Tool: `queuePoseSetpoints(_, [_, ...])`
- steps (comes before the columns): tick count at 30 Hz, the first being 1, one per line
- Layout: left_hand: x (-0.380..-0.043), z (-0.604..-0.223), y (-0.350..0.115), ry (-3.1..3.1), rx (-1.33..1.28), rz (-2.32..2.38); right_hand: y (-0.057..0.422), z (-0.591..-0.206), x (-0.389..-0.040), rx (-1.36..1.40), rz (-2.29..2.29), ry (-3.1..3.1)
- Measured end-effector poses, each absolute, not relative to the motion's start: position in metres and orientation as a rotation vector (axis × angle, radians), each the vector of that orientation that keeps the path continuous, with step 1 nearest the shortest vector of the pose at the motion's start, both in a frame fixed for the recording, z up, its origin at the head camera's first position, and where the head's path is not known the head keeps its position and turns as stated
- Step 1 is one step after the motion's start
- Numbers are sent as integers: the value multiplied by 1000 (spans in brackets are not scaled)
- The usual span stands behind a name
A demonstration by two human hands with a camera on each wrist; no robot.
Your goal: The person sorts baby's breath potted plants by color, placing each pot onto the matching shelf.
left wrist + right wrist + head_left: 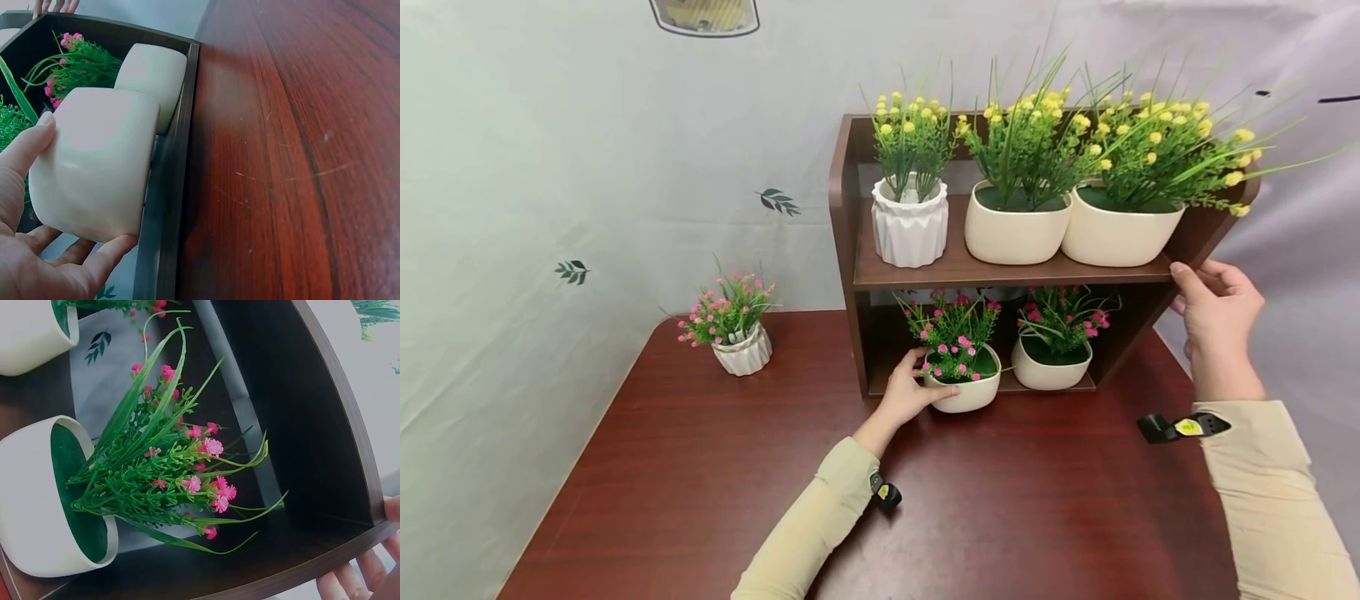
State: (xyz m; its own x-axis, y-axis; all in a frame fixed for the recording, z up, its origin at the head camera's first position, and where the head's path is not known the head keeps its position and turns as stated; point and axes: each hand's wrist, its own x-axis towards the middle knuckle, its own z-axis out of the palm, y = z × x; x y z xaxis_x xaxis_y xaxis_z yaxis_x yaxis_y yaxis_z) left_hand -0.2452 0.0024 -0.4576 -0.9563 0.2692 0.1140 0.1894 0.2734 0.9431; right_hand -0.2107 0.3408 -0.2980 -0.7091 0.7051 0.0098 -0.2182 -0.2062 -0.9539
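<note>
With thumb and fingers around its left side, my left hand grips a white oval flowerpot of pink flowers at the lower shelf's front edge. To its right, a second white pot with pink flowers stands on the same shelf. My right hand holds the right side panel of the dark brown two-tier shelf. In the right wrist view its fingers curl around the panel's edge. The left hand's fingertips show at the pot's side in the left wrist view.
Three pots of yellow flowers fill the upper tier: a ribbed white pot and two smooth cream pots. A small ribbed pot with pink flowers stands on the red-brown table, left of the shelf. Pale patterned cloth hangs behind.
</note>
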Motion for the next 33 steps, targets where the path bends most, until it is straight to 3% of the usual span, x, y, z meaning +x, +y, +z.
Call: queuePoseSetpoints(33, [-259,-462,22,2450,372,1713,339,-300,-206,-526,1867,-1482])
